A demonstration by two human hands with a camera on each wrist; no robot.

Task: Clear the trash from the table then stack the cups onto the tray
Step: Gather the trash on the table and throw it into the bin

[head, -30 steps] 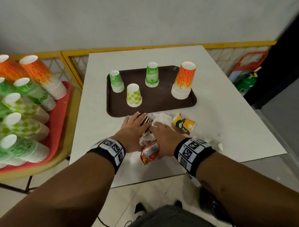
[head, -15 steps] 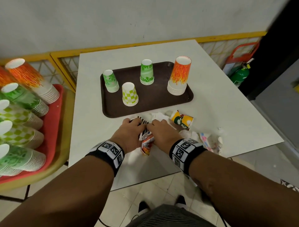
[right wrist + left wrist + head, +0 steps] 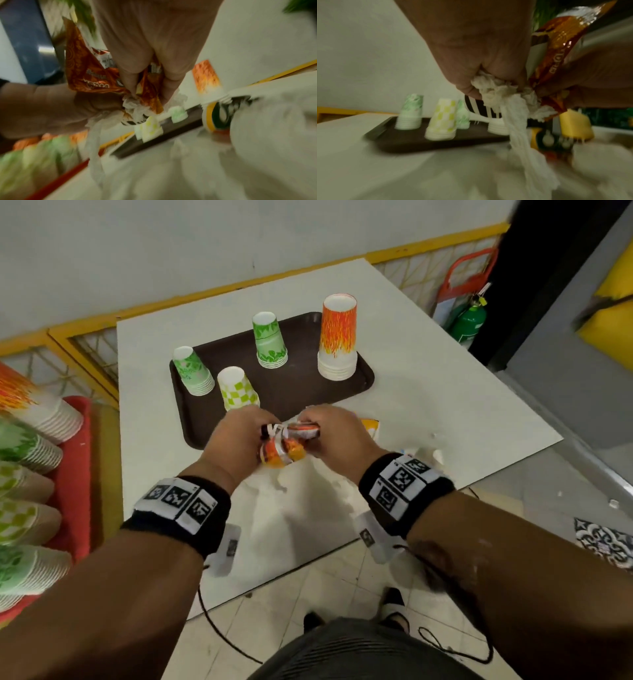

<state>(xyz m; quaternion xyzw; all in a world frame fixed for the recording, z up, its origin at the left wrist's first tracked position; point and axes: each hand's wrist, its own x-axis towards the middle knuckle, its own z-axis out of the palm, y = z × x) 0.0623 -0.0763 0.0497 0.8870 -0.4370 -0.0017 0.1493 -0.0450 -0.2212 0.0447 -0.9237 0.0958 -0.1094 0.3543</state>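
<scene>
Both hands hold one bundle of trash (image 3: 286,445) just above the white table (image 3: 428,405), in front of the brown tray (image 3: 298,392). My left hand (image 3: 239,440) grips crumpled white tissue (image 3: 510,102) and a striped scrap. My right hand (image 3: 329,433) pinches an orange snack wrapper (image 3: 89,75) with tissue. On the tray stand upside-down cup stacks: orange flame (image 3: 337,337), green leaf (image 3: 270,340), a second green stack (image 3: 193,371), lime checked (image 3: 238,388). A yellow crushed wrapper (image 3: 371,428) lies behind my right hand.
More scraps of paper (image 3: 435,453) lie near the table's right front corner. A red tray with lying cup stacks (image 3: 30,474) sits at left. A yellow rail runs behind the table. A green fire extinguisher (image 3: 469,320) stands at right.
Both hands have closed round the trash and lifted it off the table, bunching it together. The view has swung, so the table sits more to the left.
</scene>
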